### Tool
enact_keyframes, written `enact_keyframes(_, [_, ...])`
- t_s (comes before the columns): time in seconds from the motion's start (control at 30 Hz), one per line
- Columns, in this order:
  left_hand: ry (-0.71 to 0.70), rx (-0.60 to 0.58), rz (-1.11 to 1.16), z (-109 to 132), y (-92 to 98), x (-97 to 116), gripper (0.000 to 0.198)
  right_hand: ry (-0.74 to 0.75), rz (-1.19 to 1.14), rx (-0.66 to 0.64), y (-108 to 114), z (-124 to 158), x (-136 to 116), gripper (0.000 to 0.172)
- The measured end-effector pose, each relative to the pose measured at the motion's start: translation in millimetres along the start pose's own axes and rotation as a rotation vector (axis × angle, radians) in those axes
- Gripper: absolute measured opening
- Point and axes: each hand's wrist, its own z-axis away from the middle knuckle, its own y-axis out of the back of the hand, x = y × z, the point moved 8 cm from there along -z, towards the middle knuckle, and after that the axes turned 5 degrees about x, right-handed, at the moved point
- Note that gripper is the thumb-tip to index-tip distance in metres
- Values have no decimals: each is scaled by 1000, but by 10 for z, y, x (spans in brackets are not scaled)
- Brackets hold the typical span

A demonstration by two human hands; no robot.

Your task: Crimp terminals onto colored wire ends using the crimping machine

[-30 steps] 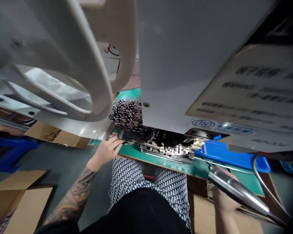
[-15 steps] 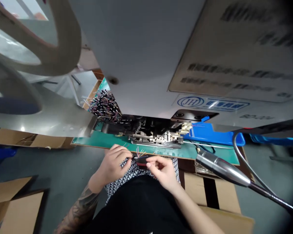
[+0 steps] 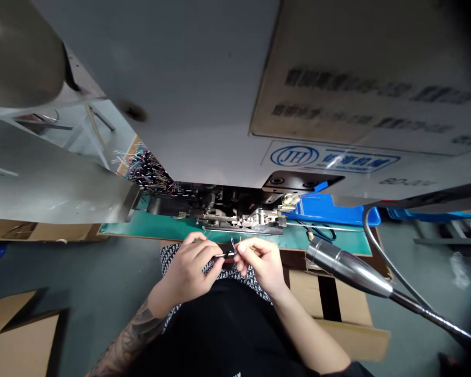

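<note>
Here, both hands meet just in front of the near edge of the green mat, above the person's lap. The left hand has thumb and forefinger pressed together on a small bunch of short wires, gripping its left part while the other fingers curl under. The right hand closes its fingertips on the same bunch from the other side. The bunch therefore spans the narrow gap between the two hands and lies roughly level. A few loose ends fan upward from it just above the right thumb; they are too thin for their colours to be told.

The bunch is near the metal tooling but apart from it. That tooling stands on the mat directly behind the hands, under the grey machine housing. A label with a blue JH logo sits on the housing's lower edge.

At the far left of the mat lies a thick bundle of coloured wires, well apart from the hands. A blue tray lies just right of the tooling. The steel head of a gooseneck lamp hangs to the right of the right hand, clear of it. A cardboard box stands on the floor below. The left forearm is tattooed.
</note>
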Motion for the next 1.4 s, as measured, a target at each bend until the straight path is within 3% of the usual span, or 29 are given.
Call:
enact_keyframes(0.37, [208,-40,196,29,-103,-142,12,56,26,81,50,-5,-192,25])
enact_keyframes(0.63, [174,-71,157,-3,-118,-131,13,-80,79,-81,110,-130,-201,29])
enact_keyframes(0.83, [164,-89,152,18,-127,-119,11,-99,110,-151,63,-142,-214,28])
enact_keyframes(1.13, [251,-113,113,47,-191,-180,8,12,64,-67,30,-82,-174,34])
enact_keyframes(1.4, [237,-67,110,-5,-196,-166,8,341,406,-16,90,37,-474,14])
